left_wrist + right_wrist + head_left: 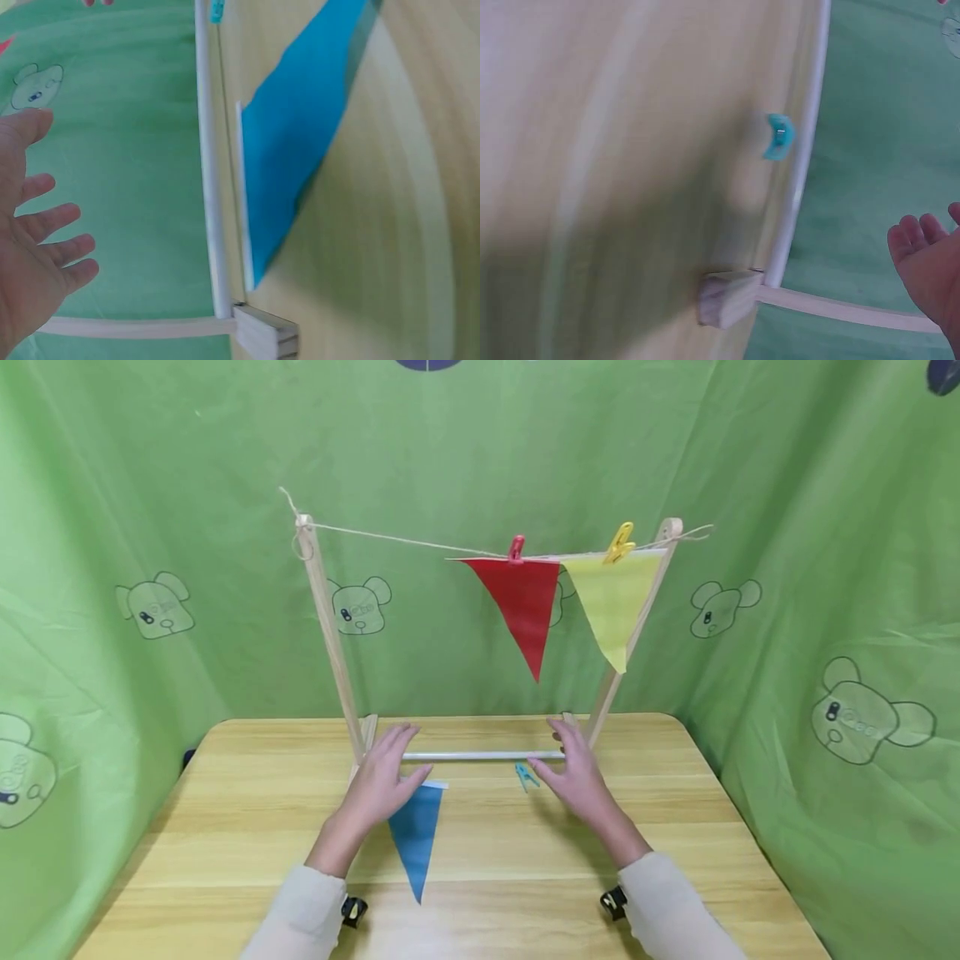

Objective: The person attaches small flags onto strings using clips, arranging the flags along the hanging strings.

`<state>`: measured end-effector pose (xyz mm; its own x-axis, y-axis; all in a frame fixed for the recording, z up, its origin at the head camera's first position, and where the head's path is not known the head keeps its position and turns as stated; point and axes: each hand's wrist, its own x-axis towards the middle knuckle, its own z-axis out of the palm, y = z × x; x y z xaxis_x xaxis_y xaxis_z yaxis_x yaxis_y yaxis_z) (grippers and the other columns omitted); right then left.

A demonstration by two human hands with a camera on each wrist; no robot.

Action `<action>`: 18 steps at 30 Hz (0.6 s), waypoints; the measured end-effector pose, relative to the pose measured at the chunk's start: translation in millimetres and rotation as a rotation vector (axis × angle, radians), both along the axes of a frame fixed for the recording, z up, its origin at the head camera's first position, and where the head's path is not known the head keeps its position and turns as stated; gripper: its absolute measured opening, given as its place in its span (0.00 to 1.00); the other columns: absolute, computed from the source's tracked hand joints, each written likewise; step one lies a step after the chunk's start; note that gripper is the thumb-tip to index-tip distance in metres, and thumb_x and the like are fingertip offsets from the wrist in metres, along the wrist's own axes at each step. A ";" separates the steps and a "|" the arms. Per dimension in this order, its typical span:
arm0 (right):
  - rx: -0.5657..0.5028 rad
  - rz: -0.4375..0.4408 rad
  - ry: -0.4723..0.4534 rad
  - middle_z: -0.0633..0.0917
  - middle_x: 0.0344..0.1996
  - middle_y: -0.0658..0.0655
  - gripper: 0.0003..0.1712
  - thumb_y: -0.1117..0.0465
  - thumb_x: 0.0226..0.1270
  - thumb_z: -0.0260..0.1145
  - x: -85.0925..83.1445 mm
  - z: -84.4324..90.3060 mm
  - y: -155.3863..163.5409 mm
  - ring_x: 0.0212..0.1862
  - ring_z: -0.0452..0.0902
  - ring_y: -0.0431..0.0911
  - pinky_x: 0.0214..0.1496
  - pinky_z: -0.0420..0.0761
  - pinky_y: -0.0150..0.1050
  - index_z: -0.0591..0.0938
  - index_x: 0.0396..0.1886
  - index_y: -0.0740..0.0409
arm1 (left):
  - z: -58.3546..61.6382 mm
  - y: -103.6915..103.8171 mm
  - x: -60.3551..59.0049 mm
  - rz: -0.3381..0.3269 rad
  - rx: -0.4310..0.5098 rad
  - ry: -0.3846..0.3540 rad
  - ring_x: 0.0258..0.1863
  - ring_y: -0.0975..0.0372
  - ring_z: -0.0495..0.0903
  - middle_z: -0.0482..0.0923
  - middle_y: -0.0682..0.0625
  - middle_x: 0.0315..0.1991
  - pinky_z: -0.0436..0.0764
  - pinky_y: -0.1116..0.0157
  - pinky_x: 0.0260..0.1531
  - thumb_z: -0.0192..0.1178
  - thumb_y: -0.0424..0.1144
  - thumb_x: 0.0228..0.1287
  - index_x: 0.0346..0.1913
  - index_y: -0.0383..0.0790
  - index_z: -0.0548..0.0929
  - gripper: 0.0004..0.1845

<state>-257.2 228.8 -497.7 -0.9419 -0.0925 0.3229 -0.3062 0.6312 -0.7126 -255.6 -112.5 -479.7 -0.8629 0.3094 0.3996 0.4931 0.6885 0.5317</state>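
A small wooden rack (327,627) stands on the table with a string (390,538) across its top. On the string hang a red flag (522,606) under a red clip (516,549) and a yellow flag (611,602) under a yellow clip (620,543). A blue flag (415,837) (292,172) lies flat on the table. My left hand (381,774) (37,262) hovers open over its top left corner, by the white base bar (480,756) (210,187). A blue clip (527,775) (778,136) lies just left of my open right hand (574,768) (930,262). Neither hand holds anything.
The wooden table (675,827) is ringed by a green cloth backdrop (825,568) on three sides. The rack's wooden feet (264,334) (727,298) sit near the far edge. The left half of the string carries nothing.
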 end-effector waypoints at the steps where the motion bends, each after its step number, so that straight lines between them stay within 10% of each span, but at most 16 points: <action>1: 0.006 0.001 -0.015 0.68 0.70 0.66 0.48 0.54 0.66 0.75 -0.6 -3.1 -0.3 0.67 0.69 0.63 0.67 0.76 0.63 0.62 0.78 0.62 | -2.3 -0.6 0.2 0.007 0.005 -0.012 0.73 0.44 0.68 0.71 0.38 0.72 0.70 0.43 0.72 0.68 0.48 0.69 0.73 0.36 0.71 0.35; 18: 0.139 0.028 -0.241 0.64 0.73 0.74 0.53 0.50 0.66 0.75 -9.5 -33.4 -2.1 0.73 0.64 0.68 0.76 0.66 0.63 0.57 0.79 0.70 | -43.4 -9.8 -6.1 0.128 0.039 -0.275 0.71 0.41 0.69 0.71 0.35 0.71 0.71 0.44 0.71 0.74 0.44 0.63 0.73 0.34 0.70 0.39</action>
